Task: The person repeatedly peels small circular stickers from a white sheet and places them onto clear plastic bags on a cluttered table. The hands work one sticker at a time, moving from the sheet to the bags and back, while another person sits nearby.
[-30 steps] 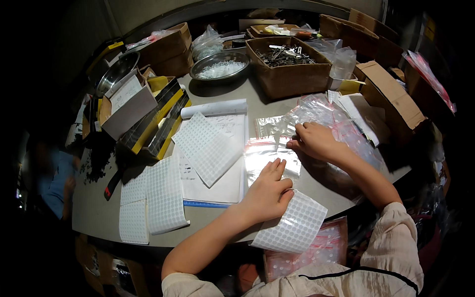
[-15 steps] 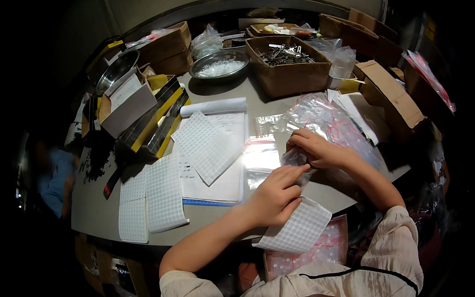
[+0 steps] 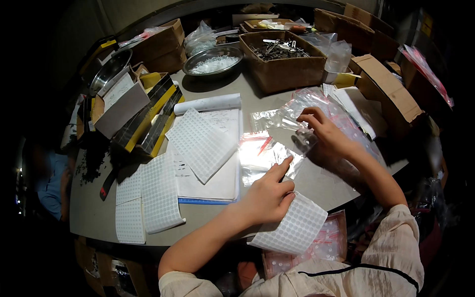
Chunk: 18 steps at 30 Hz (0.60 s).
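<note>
My left hand (image 3: 271, 194) grips a sheet of round stickers (image 3: 293, 225) between its thumb and curled fingers. Its index finger stretches forward onto a clear zip bag (image 3: 284, 156) lying on the table. Beyond it, to the right, my right hand (image 3: 324, 132) is raised, with bent fingers spread apart. Just under those fingers is a small crumpled piece of clear plastic (image 3: 305, 141); I cannot tell whether they touch it. Shiny flat zip bags (image 3: 251, 153) lie left of the hands, and a heap of red-edged zip bags (image 3: 341, 119) is at the right.
A notepad (image 3: 210, 190) bears a loose sticker sheet (image 3: 202, 143); more sheets (image 3: 161, 193) lie left of it. Farther back stand a metal bowl of white bits (image 3: 213, 64) and a box of metal parts (image 3: 282, 74). An open box of bags (image 3: 329, 237) sits below the table's front edge.
My hands have come apart. The right moved up and away with its fingers opening, while the left still grips the sticker sheet and now points onto the flattened bag.
</note>
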Tool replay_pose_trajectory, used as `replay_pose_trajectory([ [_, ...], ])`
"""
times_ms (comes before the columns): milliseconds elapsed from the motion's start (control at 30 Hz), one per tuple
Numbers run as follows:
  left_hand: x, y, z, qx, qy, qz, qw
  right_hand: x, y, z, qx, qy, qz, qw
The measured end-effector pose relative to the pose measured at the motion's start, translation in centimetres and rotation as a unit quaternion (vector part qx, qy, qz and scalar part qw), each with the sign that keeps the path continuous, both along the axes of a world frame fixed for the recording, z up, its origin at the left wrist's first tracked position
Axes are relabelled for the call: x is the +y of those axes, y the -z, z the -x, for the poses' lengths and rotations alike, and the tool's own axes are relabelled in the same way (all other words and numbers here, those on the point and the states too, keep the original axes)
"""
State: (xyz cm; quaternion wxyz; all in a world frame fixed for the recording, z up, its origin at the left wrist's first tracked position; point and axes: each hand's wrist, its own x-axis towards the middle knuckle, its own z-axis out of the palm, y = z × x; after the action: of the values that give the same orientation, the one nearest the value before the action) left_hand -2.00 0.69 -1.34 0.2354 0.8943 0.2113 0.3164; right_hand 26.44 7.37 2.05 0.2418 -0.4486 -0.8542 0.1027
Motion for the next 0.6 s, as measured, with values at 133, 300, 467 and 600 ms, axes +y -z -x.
replay_pose_trajectory([
  [133,0.1,0.3,-0.1,-0.005,-0.053,0.037,0.998,-0.8,-0.7,-1.0,-0.078,0.059,-0.192,0.976],
  [300,0.2,-1.2,0.3,-0.079,-0.082,0.16,0.98,-6.5,-4.7,2.6,0.106,-0.086,0.084,0.987],
  [467,0.3,-1.6,0.4,-0.112,-0.06,0.235,0.964,-8.0,-2.8,4.4,0.026,-0.12,0.081,0.989],
  [600,0.3,-0.6,0.3,-0.136,-0.078,0.301,0.941,-8.5,-1.9,4.9,0.019,-0.091,-0.002,0.996],
])
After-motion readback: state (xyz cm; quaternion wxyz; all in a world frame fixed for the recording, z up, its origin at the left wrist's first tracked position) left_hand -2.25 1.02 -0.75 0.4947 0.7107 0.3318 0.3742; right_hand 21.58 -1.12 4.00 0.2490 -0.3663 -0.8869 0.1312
